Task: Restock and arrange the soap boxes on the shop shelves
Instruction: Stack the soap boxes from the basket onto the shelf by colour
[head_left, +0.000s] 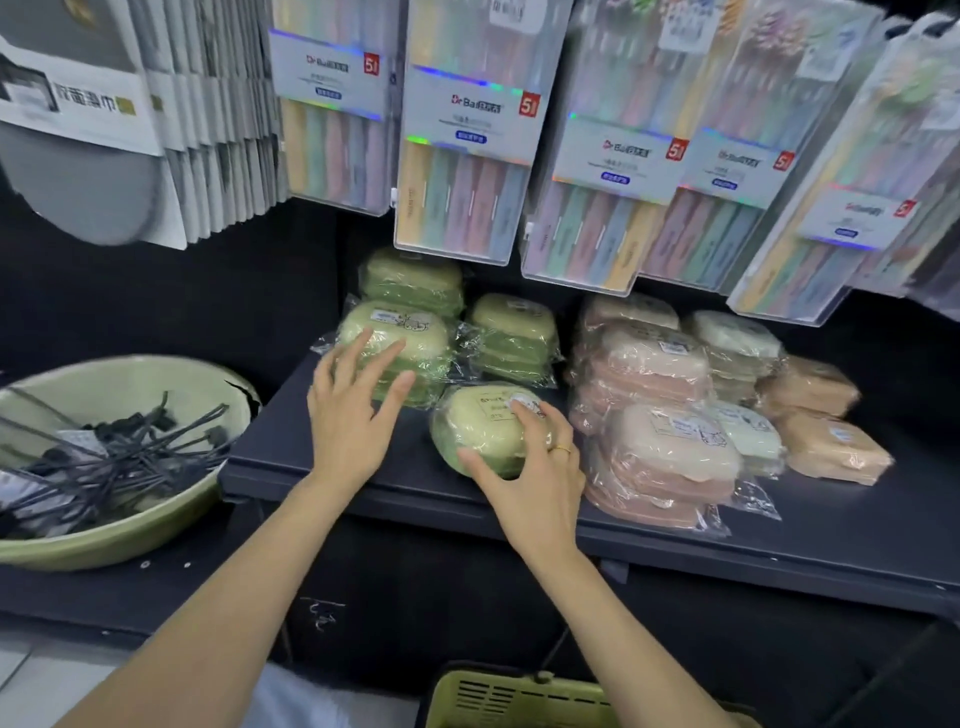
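A dark shelf (291, 457) carries plastic-wrapped soap boxes. My right hand (535, 478) grips a single green soap box (483, 426) near the shelf's front edge, thumb at its near side and fingers over the top. My left hand (353, 410) is spread with straight fingers, its fingertips at the front of a stack of green soap boxes (405, 338). Two more green stacks (511, 332) stand behind. To the right are pink stacks (654, 415), pale mint boxes (737, 338) and tan boxes (826, 447).
Clear toothbrush packs (462, 156) hang low over the back of the shelf. A green basin (130, 535) holding black hooks sits on a lower ledge to the left. A green basket (519, 701) is below, near my body. Grey packets (104, 104) hang at upper left.
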